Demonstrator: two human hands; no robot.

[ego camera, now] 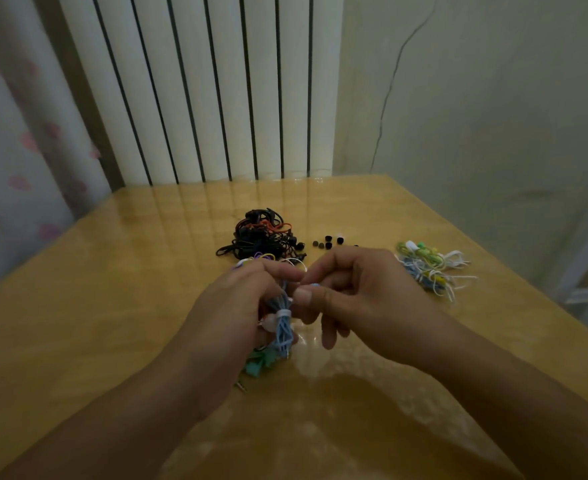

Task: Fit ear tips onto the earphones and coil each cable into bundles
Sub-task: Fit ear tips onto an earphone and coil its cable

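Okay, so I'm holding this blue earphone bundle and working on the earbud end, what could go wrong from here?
1. The loose ear tips lie scattered near your right hand; a knock could roll them off the table.
2. Your left hand grips the blue bundle while the right pinches near its top; pulling hard could draw cable out of the white tie.
3. Other cables lie right under the bundle and might snag.

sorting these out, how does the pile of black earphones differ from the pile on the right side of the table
The black pile is dark, black cable with a few orange strands; the right pile is bright, with white, green, yellow and blue.
The black pile lies at the middle of the table, beyond the hands; the right pile lies near the right edge.
The black pile looks denser and more heaped; the right pile spreads looser.
Both lie untouched on the table.
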